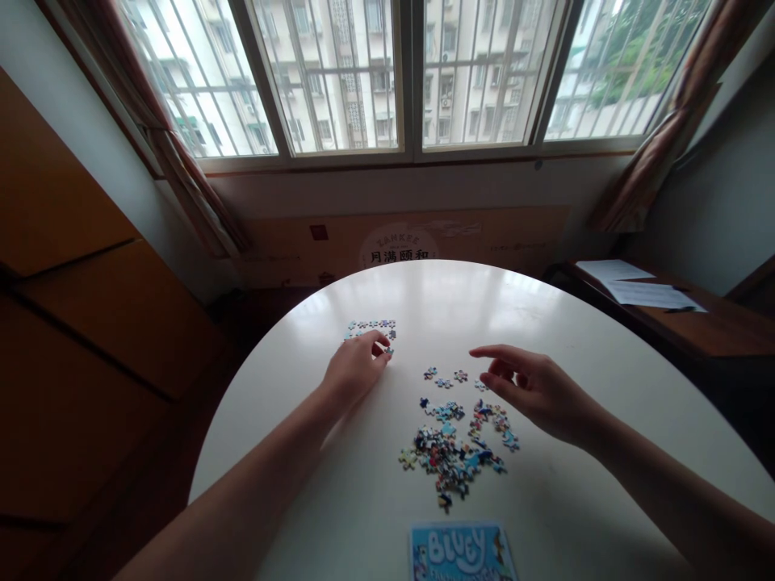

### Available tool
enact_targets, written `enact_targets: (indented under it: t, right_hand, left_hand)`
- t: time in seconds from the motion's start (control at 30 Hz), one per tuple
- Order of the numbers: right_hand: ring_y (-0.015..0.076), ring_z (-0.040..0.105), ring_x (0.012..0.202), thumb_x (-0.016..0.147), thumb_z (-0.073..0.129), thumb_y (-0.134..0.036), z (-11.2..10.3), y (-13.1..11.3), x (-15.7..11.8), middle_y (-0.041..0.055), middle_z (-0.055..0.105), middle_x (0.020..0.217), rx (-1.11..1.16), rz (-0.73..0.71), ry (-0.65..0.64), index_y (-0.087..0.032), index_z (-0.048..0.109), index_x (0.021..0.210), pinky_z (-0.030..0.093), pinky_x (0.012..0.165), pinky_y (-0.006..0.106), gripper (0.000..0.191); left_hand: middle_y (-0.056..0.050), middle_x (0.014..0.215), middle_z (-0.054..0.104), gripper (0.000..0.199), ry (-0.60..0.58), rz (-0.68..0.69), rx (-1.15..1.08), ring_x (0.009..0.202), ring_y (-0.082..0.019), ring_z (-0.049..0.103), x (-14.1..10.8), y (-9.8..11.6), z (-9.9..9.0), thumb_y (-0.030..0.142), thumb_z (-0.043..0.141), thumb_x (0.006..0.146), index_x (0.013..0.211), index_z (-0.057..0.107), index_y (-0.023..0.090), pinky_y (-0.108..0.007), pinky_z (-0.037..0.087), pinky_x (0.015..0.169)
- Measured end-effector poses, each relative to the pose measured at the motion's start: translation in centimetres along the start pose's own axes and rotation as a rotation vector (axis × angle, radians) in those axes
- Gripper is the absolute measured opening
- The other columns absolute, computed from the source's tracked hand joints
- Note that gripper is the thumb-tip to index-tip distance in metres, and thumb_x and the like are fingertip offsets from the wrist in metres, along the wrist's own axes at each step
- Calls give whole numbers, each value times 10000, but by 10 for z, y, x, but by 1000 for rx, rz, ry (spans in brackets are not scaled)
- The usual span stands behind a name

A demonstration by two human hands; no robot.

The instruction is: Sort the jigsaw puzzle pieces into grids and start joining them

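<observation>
My left hand (pixel 357 359) is at the far left part of the round white table (pixel 272 452), thumb and fingertips closed about a small jigsaw puzzle piece (pixel 389 351). Just beyond it, rows of laid-out puzzle pieces (pixel 372 324) are partly covered by that hand. My right hand (pixel 526 383) hovers to the right, index finger stretched out and the other fingers curled. Its thumb tip overlaps a loose puzzle piece (pixel 480 386); I cannot tell whether they touch. Between my forearms lies a heap of mixed puzzle pieces (pixel 448 460), with smaller groups beyond it.
A blue puzzle box or card marked "Bluey" (pixel 460 553) lies at the near edge of view. To the right stands a brown wooden desk (pixel 720 331) with paper sheets (pixel 647 294) and pens. A barred window spans the back wall, and an orange cabinet (pixel 78 323) stands left.
</observation>
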State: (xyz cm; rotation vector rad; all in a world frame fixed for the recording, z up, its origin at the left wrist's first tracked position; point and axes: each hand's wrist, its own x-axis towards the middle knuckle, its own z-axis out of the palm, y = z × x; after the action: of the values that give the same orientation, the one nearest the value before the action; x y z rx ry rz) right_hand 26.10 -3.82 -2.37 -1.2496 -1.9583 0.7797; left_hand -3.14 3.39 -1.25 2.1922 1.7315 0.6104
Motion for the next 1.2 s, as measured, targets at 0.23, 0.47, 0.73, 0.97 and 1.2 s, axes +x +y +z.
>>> enact_targets:
  t: [0.23, 0.47, 0.73, 0.97, 1.2]
  right_hand:
    - [93, 567, 656, 953, 599, -334, -1, -4, 1, 43, 717, 919, -68, -84, 7, -219, 755, 1050, 471, 571, 221, 217]
    - [87, 557, 643, 945, 599, -293, -5, -7, 2, 21, 729, 932, -89, -112, 29, -243, 762, 1022, 461, 571, 214, 187]
    - [91, 560, 648, 949, 601, -301, -5, -9, 2, 35, 731, 936, -88, -122, 8, -228, 769, 1036, 454, 560, 218, 203]
    - [87, 564, 645, 942, 608, -308, -5, -9, 1, 36, 733, 930, -85, -135, -5, -218, 771, 1029, 444, 545, 214, 205]
    - [91, 578, 654, 941, 599, -303, -1, -11, 1, 54, 732, 931, -87, -149, -12, -199, 773, 1020, 458, 579, 229, 218]
  left_hand:
    - [-37, 1032, 723, 188, 14, -51, 230, 947, -247, 659, 7, 1, 9, 291, 634, 904, 1060, 708, 216, -344, 487, 794]
    - [-8, 1096, 700, 161, 34, 35, 290, 932, -216, 671, 3, -3, 7, 268, 642, 904, 972, 786, 292, -302, 494, 779]
    - [-6, 1043, 707, 159, 104, 43, 297, 909, -212, 673, 16, -8, 19, 274, 635, 904, 928, 792, 274, -298, 509, 784]
    - [-20, 1055, 712, 189, 125, 73, 283, 914, -219, 672, 18, -10, 23, 280, 608, 917, 943, 795, 267, -299, 514, 796]
    - [-23, 1059, 707, 184, 134, 68, 283, 898, -217, 674, 18, -9, 25, 287, 619, 920, 959, 798, 273, -304, 513, 788]
